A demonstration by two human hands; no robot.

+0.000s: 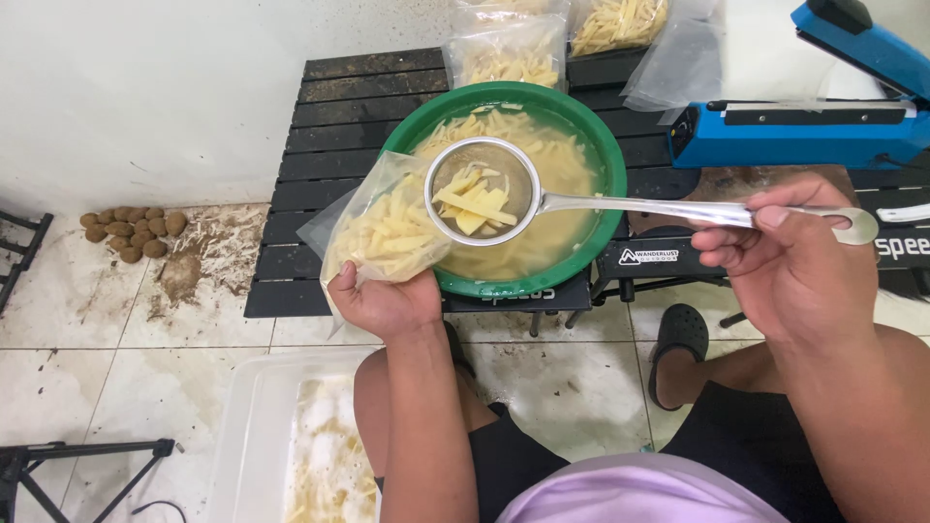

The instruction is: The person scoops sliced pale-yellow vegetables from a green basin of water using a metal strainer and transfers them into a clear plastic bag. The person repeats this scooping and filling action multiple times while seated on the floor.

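My left hand [386, 302] grips a clear plastic bag [383, 228] partly filled with pale potato strips, held at the near left rim of a green basin [608, 165]. The basin holds cloudy water and more strips. My right hand [787, 254] holds the long handle of a metal mesh strainer [481, 191]. The strainer's bowl carries a few strips and hovers over the basin, right beside the bag's open mouth.
The basin stands on a low black slatted table [334, 126]. Filled clear bags [506, 56] lie behind it, and a blue heat sealer [804, 126] sits at the right. Whole potatoes [131, 230] are piled on the floor at left. A white tub [281, 436] with strips stands near my knees.
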